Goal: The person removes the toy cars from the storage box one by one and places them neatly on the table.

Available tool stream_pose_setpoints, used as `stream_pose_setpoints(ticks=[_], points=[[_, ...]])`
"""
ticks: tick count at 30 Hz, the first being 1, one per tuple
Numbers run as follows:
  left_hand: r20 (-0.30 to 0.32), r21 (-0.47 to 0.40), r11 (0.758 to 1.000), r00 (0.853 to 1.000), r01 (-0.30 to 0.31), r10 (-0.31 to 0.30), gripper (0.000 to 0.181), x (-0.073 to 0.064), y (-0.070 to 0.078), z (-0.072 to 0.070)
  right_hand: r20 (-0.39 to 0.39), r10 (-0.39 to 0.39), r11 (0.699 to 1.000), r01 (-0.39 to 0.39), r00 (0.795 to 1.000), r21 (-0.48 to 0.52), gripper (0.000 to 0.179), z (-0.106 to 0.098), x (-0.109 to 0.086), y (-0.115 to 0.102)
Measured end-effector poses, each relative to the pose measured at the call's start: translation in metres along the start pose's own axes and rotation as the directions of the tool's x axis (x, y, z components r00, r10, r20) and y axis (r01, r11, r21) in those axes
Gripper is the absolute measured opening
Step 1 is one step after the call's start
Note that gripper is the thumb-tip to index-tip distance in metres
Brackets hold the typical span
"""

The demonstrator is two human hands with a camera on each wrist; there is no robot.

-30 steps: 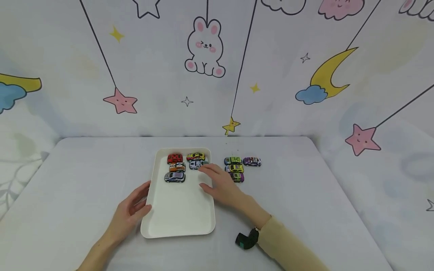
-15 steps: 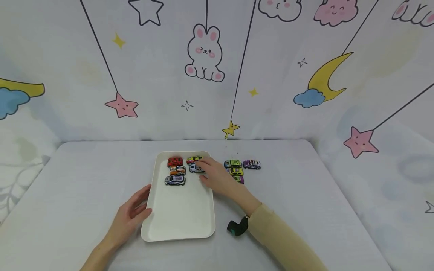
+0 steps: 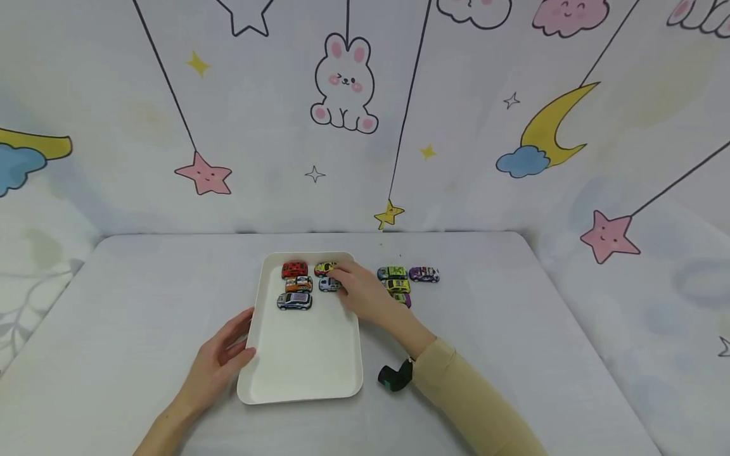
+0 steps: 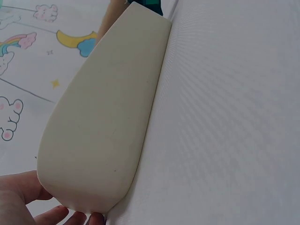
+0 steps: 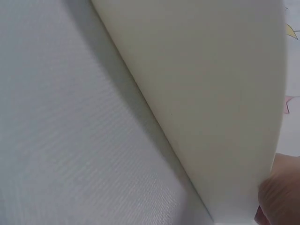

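In the head view a white tray (image 3: 302, 361) lies on the white table, with several small toy cars near its far end. My left hand (image 3: 213, 364) rests along the tray's left side, thumb and fingertips at the rim; its wrist view shows the fingers against the outer wall. My right hand (image 3: 365, 294) reaches over the right rim and pinches a light grey toy car (image 3: 328, 284), its right end hidden by the fingers. Behind that car is a yellow and red one (image 3: 324, 268). Red (image 3: 294, 270), orange-white (image 3: 299, 284) and silver-blue (image 3: 294, 301) cars form the left column.
Right of the tray on the table stand a green car (image 3: 391, 273), a yellow car (image 3: 398, 287), a purple-green car (image 3: 402, 299) partly behind the right hand, and a purple-white car (image 3: 424, 274). A dark wrist device (image 3: 395, 376) hangs at the right sleeve. A patterned backdrop rises behind.
My right hand has moved a little forward and left, its fingers closing in on the light grey car, which has shifted slightly nearer. My left hand stays at the tray's side.
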State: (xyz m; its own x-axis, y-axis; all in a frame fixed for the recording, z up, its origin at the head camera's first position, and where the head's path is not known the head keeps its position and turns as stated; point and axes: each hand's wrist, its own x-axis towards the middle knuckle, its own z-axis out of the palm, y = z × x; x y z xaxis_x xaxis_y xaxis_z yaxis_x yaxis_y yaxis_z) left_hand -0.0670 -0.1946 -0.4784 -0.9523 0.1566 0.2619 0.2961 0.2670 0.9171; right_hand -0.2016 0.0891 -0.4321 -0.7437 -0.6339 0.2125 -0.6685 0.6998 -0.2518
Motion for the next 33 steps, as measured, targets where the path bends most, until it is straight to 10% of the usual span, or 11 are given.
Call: stream_pose_setpoints(ticks=[11, 33], points=[[-0.005, -0.029, 0.999, 0.999, -0.036, 0.035, 0.062, 0.002, 0.001, 0.000, 0.096, 0.018, 0.998, -0.012, 0.995, -0.068, 0.032, -0.003, 0.004, -0.003], [0.002, -0.020, 0.999, 1.000, -0.032, 0.032, 0.061, 0.001, 0.001, -0.001, -0.014, -0.115, 0.993, 0.115, 0.993, -0.012, 0.035, 0.006, -0.008, 0.002]])
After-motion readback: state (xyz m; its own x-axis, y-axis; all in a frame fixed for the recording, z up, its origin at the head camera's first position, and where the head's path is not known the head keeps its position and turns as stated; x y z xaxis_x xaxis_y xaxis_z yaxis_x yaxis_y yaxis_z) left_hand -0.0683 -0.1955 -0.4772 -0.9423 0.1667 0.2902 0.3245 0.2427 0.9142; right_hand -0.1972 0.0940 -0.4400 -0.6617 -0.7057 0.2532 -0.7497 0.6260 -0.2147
